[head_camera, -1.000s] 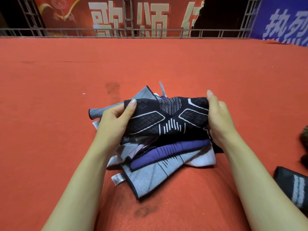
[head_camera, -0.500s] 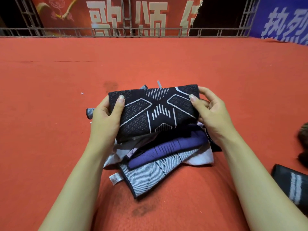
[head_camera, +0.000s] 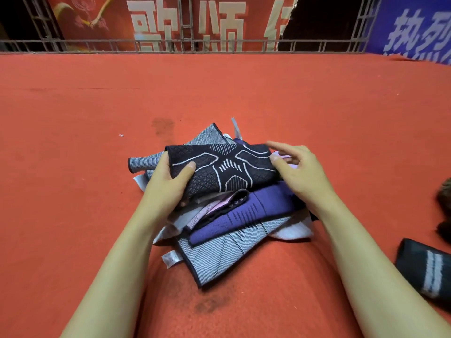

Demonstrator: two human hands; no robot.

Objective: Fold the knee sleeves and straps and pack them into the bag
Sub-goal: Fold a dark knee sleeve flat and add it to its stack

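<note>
A folded black knee sleeve (head_camera: 227, 168) with white line patterns lies on top of a pile of sleeves and straps on the red carpet. My left hand (head_camera: 168, 184) grips its left end, thumb on top and fingers underneath. My right hand (head_camera: 299, 172) hovers at its right end, fingers relaxed and spread, holding nothing. Under it lie a purple sleeve (head_camera: 246, 215), a grey striped sleeve (head_camera: 219, 254), a second grey sleeve (head_camera: 148, 162) and pale pink and white straps (head_camera: 210, 211). No bag shows clearly.
A dark folded sleeve with pale stripes (head_camera: 427, 272) lies on the carpet at the right edge, with a dark fuzzy object (head_camera: 444, 203) above it. A metal railing (head_camera: 195, 46) and banners bound the far side of the red carpet (head_camera: 73, 167).
The black sleeve has come down from a raised, held-up position onto the pile. My right hand has let go of its right end and opened; my left hand keeps its grip.
</note>
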